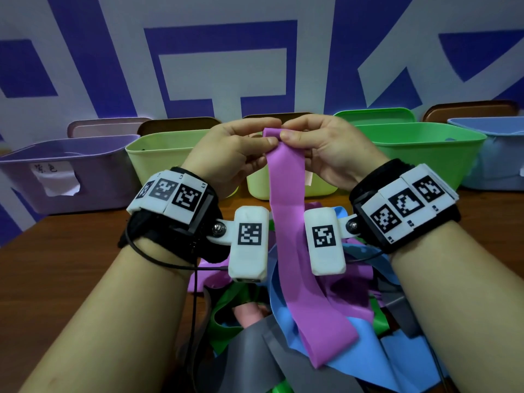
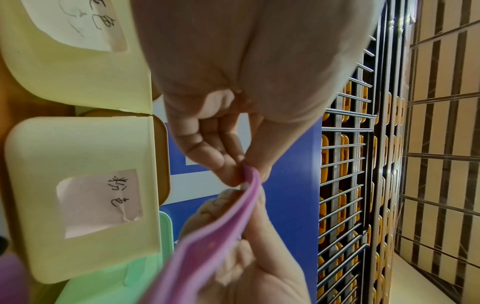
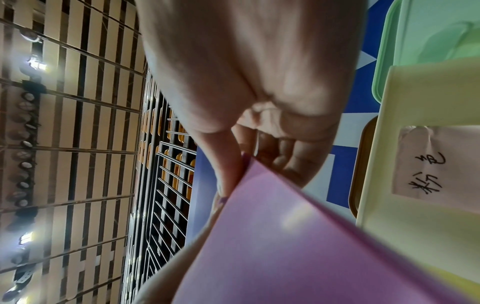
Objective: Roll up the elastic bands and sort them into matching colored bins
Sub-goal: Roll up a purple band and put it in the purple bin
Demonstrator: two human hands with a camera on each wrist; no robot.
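Left hand point(image 1: 229, 150) first: thumb and forefinger pinch the top edge of the purple band point(image 1: 286, 222), the other fingers curled loosely behind it. Straight across, touching it thumb to thumb, the right hand point(image 1: 326, 148) pinches the same edge from the other side. Both hands sit equally near the band's top end, neither leading.

The band hangs straight down from the pinch, its long axis running back toward the person between the two wrists, and its free end lies on the heap of loose bands point(image 1: 340, 350) below the forearms. So the roll, I'd judge, starts at the fingertips and winds down that length. It looks barely begun: the top edge shows no more than a slight fold.

Beyond the left hand's knuckles, off to its outer side, stands the purple bin point(image 1: 34, 177), the likely target.

The left wrist view shows what the head view cannot: the band edge-on point(image 2: 249, 197), two layers thick, clamped between the fingertips point(image 2: 228, 170). The right wrist view gives the band's flat face point(image 3: 298, 236) and a labelled pale yellow bin point(image 3: 415, 216) beside that hand.
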